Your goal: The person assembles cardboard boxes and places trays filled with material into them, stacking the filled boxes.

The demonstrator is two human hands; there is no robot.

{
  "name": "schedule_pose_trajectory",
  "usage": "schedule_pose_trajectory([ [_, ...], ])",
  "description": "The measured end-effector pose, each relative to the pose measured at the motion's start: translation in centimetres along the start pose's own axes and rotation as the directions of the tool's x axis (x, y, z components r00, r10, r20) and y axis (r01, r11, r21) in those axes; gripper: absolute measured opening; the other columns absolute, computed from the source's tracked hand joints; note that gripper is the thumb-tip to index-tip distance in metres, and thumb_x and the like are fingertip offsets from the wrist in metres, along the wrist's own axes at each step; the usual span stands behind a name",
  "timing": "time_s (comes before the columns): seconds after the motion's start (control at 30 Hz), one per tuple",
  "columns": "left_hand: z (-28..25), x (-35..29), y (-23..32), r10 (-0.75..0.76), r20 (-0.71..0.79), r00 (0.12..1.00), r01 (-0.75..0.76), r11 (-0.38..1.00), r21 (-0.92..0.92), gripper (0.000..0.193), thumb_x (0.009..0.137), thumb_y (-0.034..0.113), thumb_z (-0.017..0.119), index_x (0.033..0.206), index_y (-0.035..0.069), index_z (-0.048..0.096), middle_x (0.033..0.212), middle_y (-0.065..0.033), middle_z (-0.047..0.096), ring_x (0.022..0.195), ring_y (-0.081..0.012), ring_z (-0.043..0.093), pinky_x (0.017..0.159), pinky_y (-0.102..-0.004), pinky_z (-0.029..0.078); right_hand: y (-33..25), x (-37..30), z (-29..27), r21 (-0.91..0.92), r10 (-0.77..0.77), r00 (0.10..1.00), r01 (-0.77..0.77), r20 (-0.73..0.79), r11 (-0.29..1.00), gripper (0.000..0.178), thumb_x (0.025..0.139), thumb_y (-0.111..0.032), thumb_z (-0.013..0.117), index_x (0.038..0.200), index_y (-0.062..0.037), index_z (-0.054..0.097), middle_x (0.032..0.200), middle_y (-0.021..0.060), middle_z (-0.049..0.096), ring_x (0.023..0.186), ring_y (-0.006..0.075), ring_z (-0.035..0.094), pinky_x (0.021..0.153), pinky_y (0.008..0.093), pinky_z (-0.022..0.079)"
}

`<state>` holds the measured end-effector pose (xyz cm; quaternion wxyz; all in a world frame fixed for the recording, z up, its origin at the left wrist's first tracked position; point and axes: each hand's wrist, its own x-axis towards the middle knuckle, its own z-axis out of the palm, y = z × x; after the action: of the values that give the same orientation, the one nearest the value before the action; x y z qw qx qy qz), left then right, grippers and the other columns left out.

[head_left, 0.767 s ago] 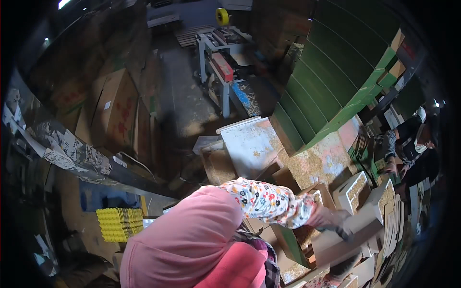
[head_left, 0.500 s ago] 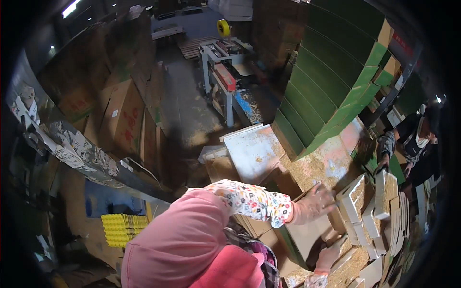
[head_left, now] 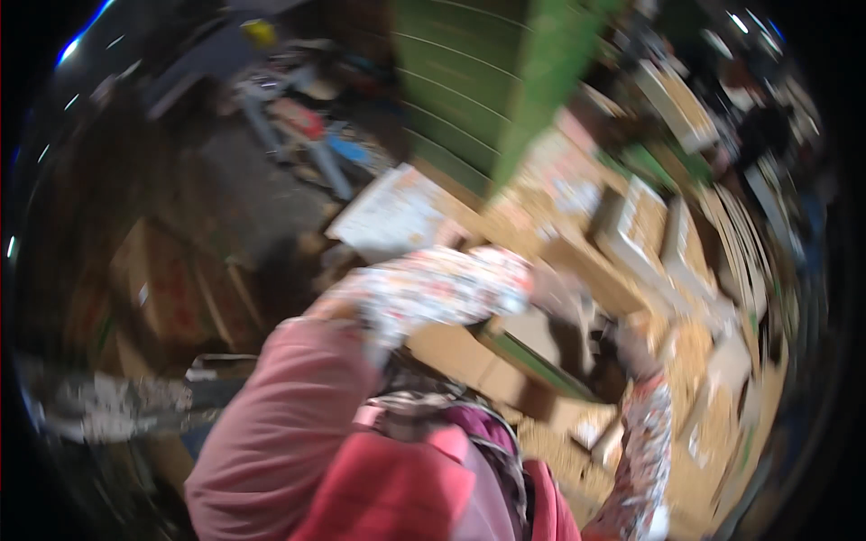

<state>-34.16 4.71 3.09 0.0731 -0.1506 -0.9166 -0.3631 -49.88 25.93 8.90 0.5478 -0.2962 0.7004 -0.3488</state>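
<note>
Motion blurs both of my hands. My left hand (head_left: pixel 561 293), at the end of a flowered sleeve, reaches over the far side of an open cardboard box (head_left: pixel 528 365) with green on its outer wall. Close by on the right, my right hand (head_left: pixel 639 350) is at the box's right end, its fingers pointing toward the left hand. Something dark shows between the hands, too smeared to name. Whether either hand grips anything cannot be made out. White trays (head_left: pixel 633 225) filled with loose brown crumbly material stand just beyond, to the right.
Tall green boxes (head_left: pixel 460 90) are stacked at the far side of the crumb-strewn table (head_left: pixel 397 212). At the far right, a person (head_left: pixel 762 135) is beside a raised white tray (head_left: pixel 677 106). Flat cardboard sheets (head_left: pixel 735 239) lean at the right. Brown cartons (head_left: pixel 180 288) stand at left.
My view has swung to the right, so the scene has shifted left. My right hand has come up close to my left hand at the box. The other person's tray appears farther off.
</note>
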Motion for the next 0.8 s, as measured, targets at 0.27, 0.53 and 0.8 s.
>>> schedule_pose_trajectory([
  [0.27, 7.0, -8.8, 2.4, -0.730, -0.605, 0.317, 0.882, 0.462, -0.096, 0.039, 0.083, 0.023, 0.065, 0.112, -0.002, 0.056, 0.104, -0.0156, 0.063, 0.099, -0.0269, 0.060, 0.089, -0.0373, 0.046, 8.5, 0.0, -4.7, -0.031, 0.058, 0.994, -0.061, -0.094, 0.998, 0.065, 0.085, -0.028, 0.064, 0.135, 0.0025, 0.036, 0.132, 0.0211, 0.046, 0.118, 0.0281, 0.048, 0.097, 0.0338, 0.041],
  [0.53, 4.9, -10.1, 1.9, -0.881, -0.199, 0.429, 0.604, 0.444, -0.662, 0.049, 0.082, 0.040, 0.067, 0.108, -0.002, 0.060, 0.093, -0.0137, 0.066, 0.082, -0.0220, 0.062, 0.076, -0.0327, 0.048, 13.1, 1.1, 4.1, 0.469, -0.082, 0.960, 0.203, -0.266, 0.860, 0.048, 0.093, -0.032, 0.051, 0.127, 0.0015, 0.045, 0.124, 0.0117, 0.052, 0.114, 0.0212, 0.050, 0.096, 0.0310, 0.040],
  [0.8, 1.5, -19.9, 1.1, -0.947, -0.205, 0.246, 0.944, 0.282, -0.171, 0.080, 0.073, 0.042, 0.070, 0.136, 0.007, 0.035, 0.134, -0.0246, 0.038, 0.122, -0.0429, 0.036, 0.098, -0.0484, 0.036, 7.7, -2.5, 10.2, 0.910, 0.152, 0.961, 0.159, -0.231, 0.382, 0.057, 0.093, -0.043, 0.043, 0.124, 0.0037, 0.049, 0.123, 0.0193, 0.054, 0.106, 0.0298, 0.055, 0.094, 0.0442, 0.043],
])
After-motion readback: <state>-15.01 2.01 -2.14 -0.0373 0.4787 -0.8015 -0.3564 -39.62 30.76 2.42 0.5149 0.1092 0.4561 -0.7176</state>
